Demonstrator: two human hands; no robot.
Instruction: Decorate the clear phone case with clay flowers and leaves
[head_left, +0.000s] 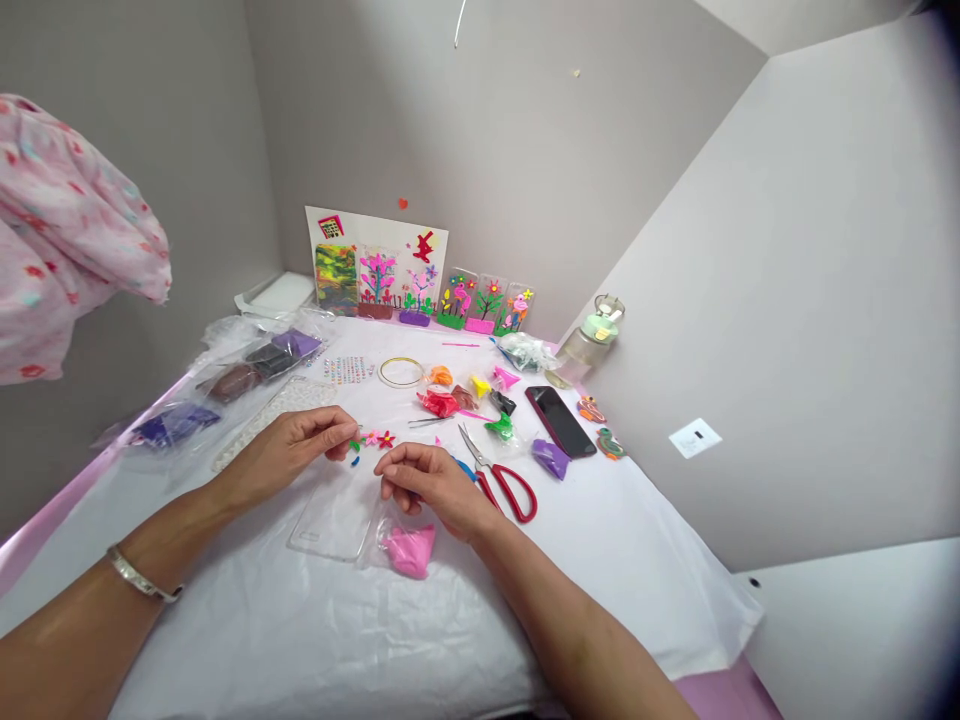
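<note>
My left hand (319, 440) is held in a pinch above the far left of a clear phone case (330, 530); whatever its fingertips hold is too small to name. Across from it, my right hand (427, 480) is curled over the case's right side, thumb against the fingers, their contents hidden. Between the hands lie a red clay flower (385, 439), a pink clay flower (370, 438) and small green and blue clay pieces (355, 460). A bag of pink clay (411, 550) rests just below my right hand. Red-handled scissors (499, 475) lie to its right, blades slightly apart.
Bagged clay in several colours, such as red (439, 403) and purple (551, 458), lies beyond the hands. A phone (561, 420) is at the right, a bottle (592, 345) by the wall. Decorated cases (490, 303) lean at the back. Pink floral cloth (71, 240) hangs at left.
</note>
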